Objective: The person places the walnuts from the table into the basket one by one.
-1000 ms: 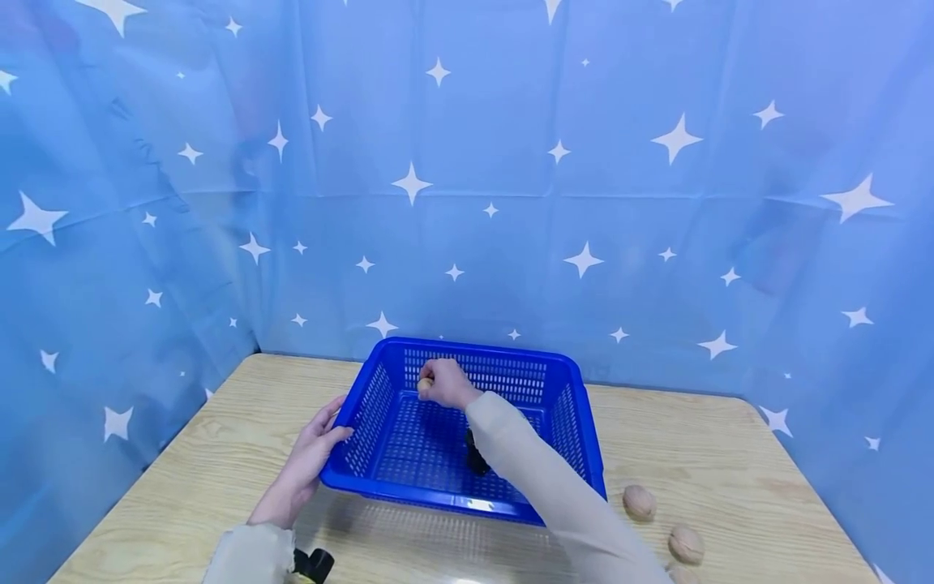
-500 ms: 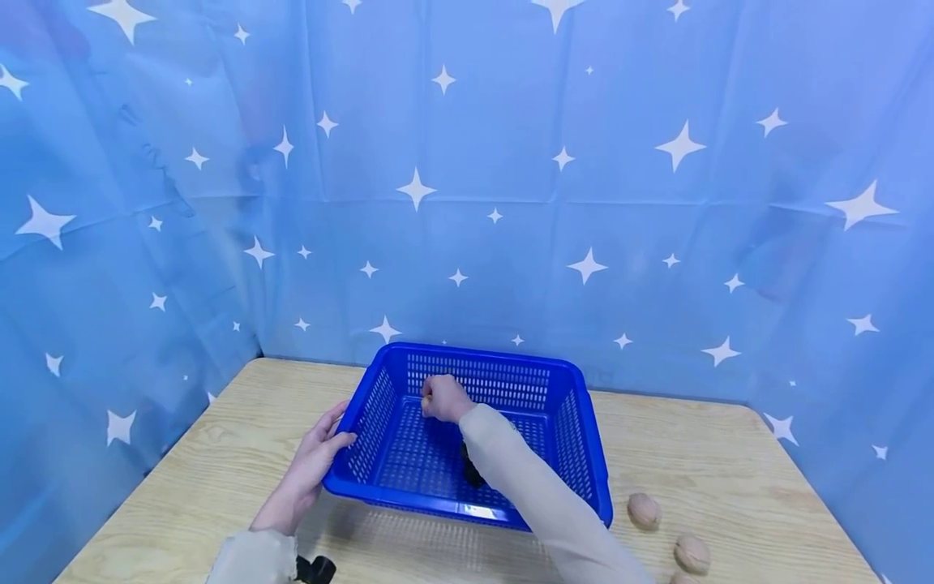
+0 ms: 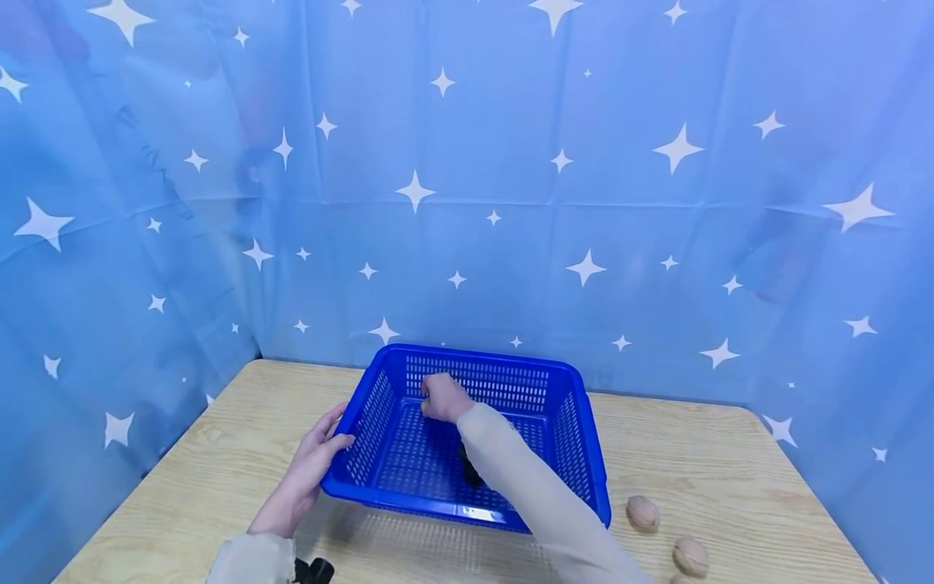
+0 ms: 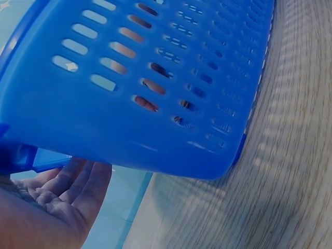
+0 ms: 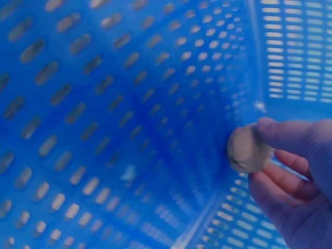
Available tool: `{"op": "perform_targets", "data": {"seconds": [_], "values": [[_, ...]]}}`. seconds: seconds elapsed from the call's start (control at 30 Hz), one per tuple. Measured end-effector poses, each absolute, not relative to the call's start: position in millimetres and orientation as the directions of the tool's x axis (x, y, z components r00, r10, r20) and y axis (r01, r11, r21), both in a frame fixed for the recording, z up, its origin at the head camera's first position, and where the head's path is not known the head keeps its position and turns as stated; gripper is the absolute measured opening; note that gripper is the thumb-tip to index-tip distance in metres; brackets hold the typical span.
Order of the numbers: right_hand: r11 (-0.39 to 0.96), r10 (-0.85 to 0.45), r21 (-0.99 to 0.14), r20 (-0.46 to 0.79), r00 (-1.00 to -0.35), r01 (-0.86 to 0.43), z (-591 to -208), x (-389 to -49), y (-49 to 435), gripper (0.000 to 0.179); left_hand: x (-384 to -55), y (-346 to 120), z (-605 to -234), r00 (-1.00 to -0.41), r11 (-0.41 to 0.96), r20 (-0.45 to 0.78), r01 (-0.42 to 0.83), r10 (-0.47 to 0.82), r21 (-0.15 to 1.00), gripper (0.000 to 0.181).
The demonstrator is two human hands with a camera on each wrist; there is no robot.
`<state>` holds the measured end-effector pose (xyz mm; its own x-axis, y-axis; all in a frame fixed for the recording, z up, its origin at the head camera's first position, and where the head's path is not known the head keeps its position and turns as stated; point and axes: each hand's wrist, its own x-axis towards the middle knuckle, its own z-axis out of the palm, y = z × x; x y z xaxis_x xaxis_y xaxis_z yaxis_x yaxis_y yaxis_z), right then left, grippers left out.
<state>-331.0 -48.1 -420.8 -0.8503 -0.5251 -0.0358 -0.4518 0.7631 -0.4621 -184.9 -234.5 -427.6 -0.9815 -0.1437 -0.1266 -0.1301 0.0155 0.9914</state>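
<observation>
A blue plastic basket with slotted walls stands on the wooden table. At its left rim my left hand grips the edge, thumb over the top and the other fingers outside the wall. Inside the basket, my right hand pinches a walnut between thumb and fingers, low near the basket's floor. The right wrist view shows that walnut close to a corner where floor and walls meet. In the head view the hand mostly hides it.
On the table, right of the basket, lie a walnut and another walnut; a third is cut by the bottom edge. A blue star-patterned curtain encloses the back and sides.
My right hand has gone down a little with the walnut inside the basket. My left hand stays on the rim. The head view has shifted slightly.
</observation>
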Motion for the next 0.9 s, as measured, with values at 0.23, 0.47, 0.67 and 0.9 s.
{"op": "perform_targets", "data": {"seconds": [0.23, 0.47, 0.67, 0.9], "values": [[0.705, -0.549, -0.518, 0.034, -0.835, -0.484, -386.7, -327.4, -33.3, 0.032, -185.3, -233.9, -426.3, -0.982, -0.001, -0.136, -0.137, -0.129, 0.991, 0.062], [0.655, -0.583, -0.554, 0.062, -0.81, -0.514, -348.5, -315.1, -16.2, 0.033, -183.7, -236.4, -425.1, -0.983, 0.01, -0.138, -0.14, -0.122, 0.99, 0.062], [0.643, -0.577, -0.577, 0.066, -0.814, -0.503, -328.7, -303.6, 1.6, 0.032, -183.2, -237.4, -423.7, -0.983, 0.024, -0.138, -0.142, -0.118, 0.99, 0.062], [0.619, -0.568, -0.601, 0.103, -0.817, -0.506, -317.3, -287.4, 29.9, 0.027, -183.5, -236.6, -423.9, -0.984, 0.028, -0.145, -0.149, -0.107, 0.988, 0.063]]}}
